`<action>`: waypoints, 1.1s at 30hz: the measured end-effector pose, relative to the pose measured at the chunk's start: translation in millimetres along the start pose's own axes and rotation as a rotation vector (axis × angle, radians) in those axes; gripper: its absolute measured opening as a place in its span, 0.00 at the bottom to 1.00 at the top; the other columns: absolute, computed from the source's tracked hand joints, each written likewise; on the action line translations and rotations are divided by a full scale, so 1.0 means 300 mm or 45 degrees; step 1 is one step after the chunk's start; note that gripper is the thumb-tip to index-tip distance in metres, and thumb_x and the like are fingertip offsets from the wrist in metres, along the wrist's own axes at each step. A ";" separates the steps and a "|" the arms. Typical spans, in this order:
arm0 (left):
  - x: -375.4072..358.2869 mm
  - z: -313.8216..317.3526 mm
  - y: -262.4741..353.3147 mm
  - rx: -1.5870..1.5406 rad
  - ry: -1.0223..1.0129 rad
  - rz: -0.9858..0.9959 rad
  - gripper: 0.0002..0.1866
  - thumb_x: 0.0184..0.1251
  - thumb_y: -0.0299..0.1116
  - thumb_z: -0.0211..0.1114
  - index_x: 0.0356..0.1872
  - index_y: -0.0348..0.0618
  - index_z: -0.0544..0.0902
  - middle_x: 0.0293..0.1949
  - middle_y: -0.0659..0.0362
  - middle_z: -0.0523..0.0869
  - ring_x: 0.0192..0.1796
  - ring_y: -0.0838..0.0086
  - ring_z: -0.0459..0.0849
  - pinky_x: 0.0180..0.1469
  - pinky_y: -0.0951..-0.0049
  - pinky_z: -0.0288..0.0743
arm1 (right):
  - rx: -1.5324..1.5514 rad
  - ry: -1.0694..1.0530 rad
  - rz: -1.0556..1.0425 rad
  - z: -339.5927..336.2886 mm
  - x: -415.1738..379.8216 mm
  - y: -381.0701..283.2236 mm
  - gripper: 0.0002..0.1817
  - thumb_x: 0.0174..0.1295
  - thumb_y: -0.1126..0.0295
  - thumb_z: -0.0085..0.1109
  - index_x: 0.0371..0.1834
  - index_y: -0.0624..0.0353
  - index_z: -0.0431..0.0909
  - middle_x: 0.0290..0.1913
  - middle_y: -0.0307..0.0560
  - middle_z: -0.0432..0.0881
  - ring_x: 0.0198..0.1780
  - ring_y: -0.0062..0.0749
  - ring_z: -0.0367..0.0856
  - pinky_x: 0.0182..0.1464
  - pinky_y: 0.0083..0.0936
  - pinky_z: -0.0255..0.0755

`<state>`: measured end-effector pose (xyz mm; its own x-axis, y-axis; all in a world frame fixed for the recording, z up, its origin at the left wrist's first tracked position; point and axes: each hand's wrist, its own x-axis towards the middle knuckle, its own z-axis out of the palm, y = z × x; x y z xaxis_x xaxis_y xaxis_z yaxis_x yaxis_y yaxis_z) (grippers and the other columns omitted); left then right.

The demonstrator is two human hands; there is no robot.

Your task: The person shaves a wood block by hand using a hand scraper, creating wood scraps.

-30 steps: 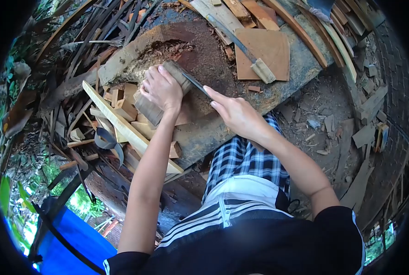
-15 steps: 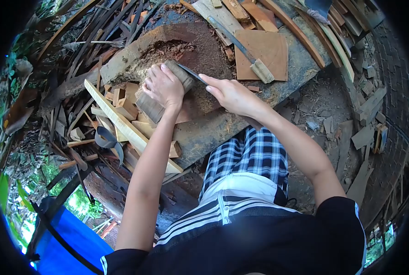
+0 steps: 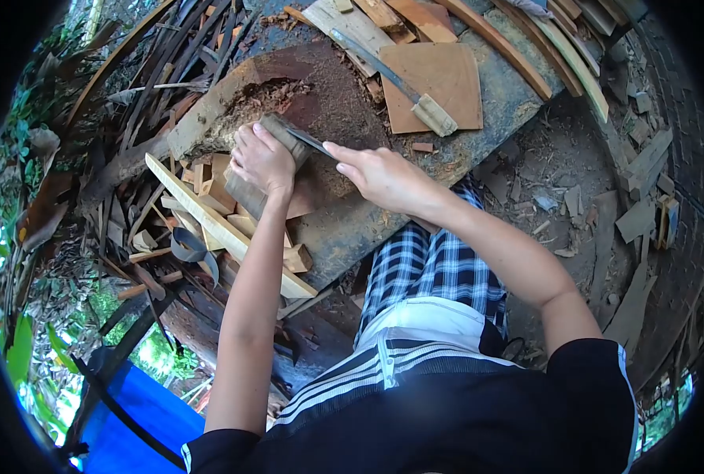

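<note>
Right hand (image 3: 379, 175) pushed blade (image 3: 311, 143) further left across block (image 3: 259, 162) | fingers pinched blade | left hand (image 3: 262, 160) fingers gripped block on desk (image 3: 367, 221)

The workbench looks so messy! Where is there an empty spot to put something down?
On the workbench, bare patches lie right of the square board and along the near edge below the right hand. Left of the left hand and its wood block, offcuts crowd everything.

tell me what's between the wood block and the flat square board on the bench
In the head view, between the block and the board lies sawdust-strewn bench, crossed by the right hand holding a blade.
</note>
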<state>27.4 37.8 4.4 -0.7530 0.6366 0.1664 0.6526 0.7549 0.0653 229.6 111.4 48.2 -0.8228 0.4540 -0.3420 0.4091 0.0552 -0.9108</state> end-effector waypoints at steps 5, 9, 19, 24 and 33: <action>0.000 0.007 -0.004 0.016 0.050 0.014 0.18 0.78 0.44 0.42 0.45 0.42 0.76 0.47 0.53 0.79 0.54 0.54 0.77 0.64 0.48 0.60 | -0.014 0.055 -0.017 0.031 0.079 0.011 0.23 0.74 0.62 0.45 0.71 0.53 0.68 0.42 0.68 0.83 0.45 0.64 0.82 0.50 0.51 0.76; 0.000 0.001 0.001 0.024 0.023 0.005 0.18 0.78 0.43 0.42 0.45 0.42 0.76 0.47 0.53 0.79 0.53 0.55 0.77 0.64 0.48 0.60 | -0.076 -0.053 0.016 -0.002 0.009 -0.014 0.23 0.73 0.63 0.45 0.69 0.55 0.69 0.40 0.66 0.84 0.43 0.63 0.84 0.47 0.54 0.78; -0.004 -0.001 -0.002 0.023 -0.003 -0.010 0.18 0.78 0.44 0.42 0.45 0.43 0.76 0.46 0.53 0.79 0.53 0.55 0.77 0.64 0.49 0.60 | -0.019 -0.012 -0.027 -0.006 0.022 -0.017 0.23 0.73 0.63 0.45 0.69 0.57 0.69 0.40 0.67 0.84 0.43 0.63 0.84 0.49 0.53 0.77; 0.002 -0.007 0.007 0.011 0.016 -0.002 0.18 0.78 0.43 0.42 0.45 0.42 0.76 0.46 0.53 0.79 0.54 0.55 0.77 0.64 0.49 0.60 | -0.012 0.036 -0.031 0.003 0.090 -0.022 0.22 0.73 0.63 0.45 0.68 0.58 0.70 0.40 0.68 0.84 0.43 0.63 0.84 0.48 0.53 0.78; 0.000 -0.009 0.010 0.029 -0.008 -0.023 0.18 0.78 0.44 0.41 0.45 0.43 0.76 0.47 0.54 0.79 0.54 0.56 0.76 0.64 0.49 0.59 | -0.017 0.035 -0.081 0.002 0.083 -0.008 0.23 0.73 0.63 0.45 0.69 0.57 0.69 0.41 0.67 0.84 0.43 0.62 0.84 0.48 0.52 0.78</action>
<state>29.4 39.7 7.1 -0.7654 0.6235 0.1593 0.6366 0.7698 0.0459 207.9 122.1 41.6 -0.8361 0.4734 -0.2772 0.3621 0.0966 -0.9271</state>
